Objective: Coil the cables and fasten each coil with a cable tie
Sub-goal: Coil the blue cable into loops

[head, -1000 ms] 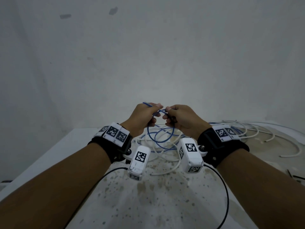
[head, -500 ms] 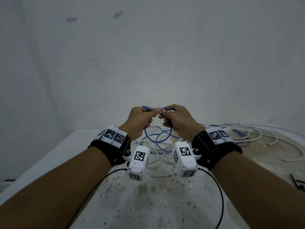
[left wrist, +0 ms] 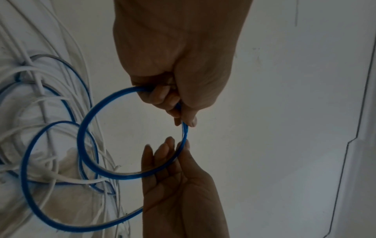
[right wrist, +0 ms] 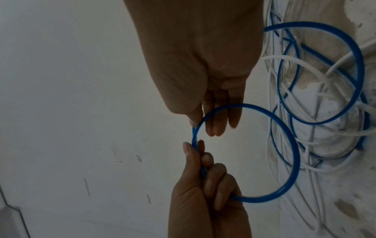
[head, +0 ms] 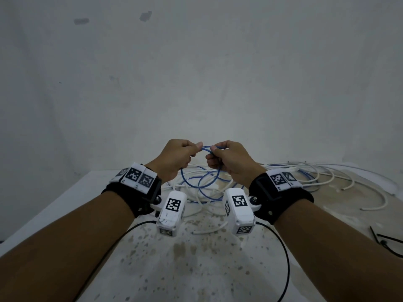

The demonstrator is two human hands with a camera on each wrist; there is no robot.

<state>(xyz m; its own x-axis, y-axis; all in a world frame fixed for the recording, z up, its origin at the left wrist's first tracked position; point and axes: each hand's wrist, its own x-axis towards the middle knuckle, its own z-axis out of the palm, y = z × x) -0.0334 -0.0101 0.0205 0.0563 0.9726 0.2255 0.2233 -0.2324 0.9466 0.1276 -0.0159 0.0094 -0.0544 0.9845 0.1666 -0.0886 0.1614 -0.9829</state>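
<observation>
Both hands pinched the blue cable (head: 201, 184) above the bench (head: 196, 258): left hand (head: 174, 156) gripping the first loop, right hand (head: 229, 160) feeding it. Coiling had barely begun; next, I judged, another loop must be gathered from the tangle before any cable ties (head: 386, 240).

Bare workroom: blank plaster wall (head: 196, 73), stained speckled table (head: 185, 269).

Blue cable (left wrist: 130, 174) glossy plastic; tabletop (head: 196, 258) rough, speckled, matt.
</observation>
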